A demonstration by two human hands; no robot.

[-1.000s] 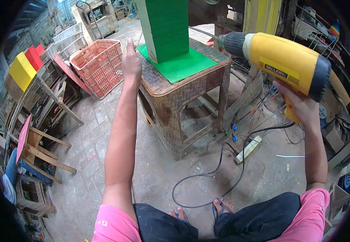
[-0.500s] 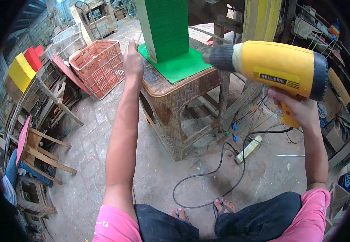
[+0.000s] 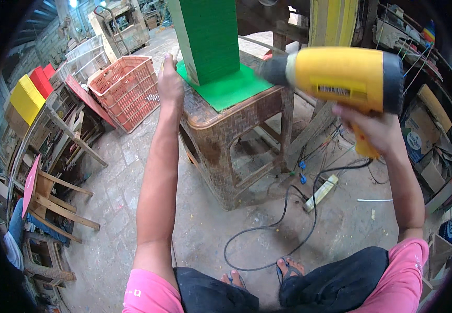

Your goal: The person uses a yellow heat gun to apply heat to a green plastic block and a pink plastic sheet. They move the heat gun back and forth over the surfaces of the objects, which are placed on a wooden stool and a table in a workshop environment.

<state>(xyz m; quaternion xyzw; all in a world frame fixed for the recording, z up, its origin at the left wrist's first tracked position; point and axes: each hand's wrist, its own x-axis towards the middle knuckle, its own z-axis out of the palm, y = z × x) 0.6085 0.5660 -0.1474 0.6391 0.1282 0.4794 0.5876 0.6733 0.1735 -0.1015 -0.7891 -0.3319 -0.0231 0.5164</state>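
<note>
My right hand point(image 3: 371, 128) is wrapped round the grip of a yellow and black heat gun point(image 3: 343, 73), slightly smeared by motion. Its dark nozzle points left, at the lower part of a tall green block point(image 3: 210, 44). The block stands upright on a flat green sheet point(image 3: 231, 86), which lies on a brown woven-pattern plastic stool point(image 3: 257, 112). Beside the stool's left edge, my left hand point(image 3: 170, 86) is closed with the thumb up. What its fingers hold, if anything, is hidden. The top of the block is cut off by the frame.
A black cord point(image 3: 283, 224) loops over the floor near my feet, by a pale power strip point(image 3: 321, 193). To the left stand a red plastic crate point(image 3: 124, 94) and small wooden-legged furniture point(image 3: 62, 201). Cardboard and clutter point(image 3: 421, 135) fill the right side.
The heat gun has shifted left and slightly up in my right hand, its nozzle now nearer the green block. My left hand has stayed almost where it was.
</note>
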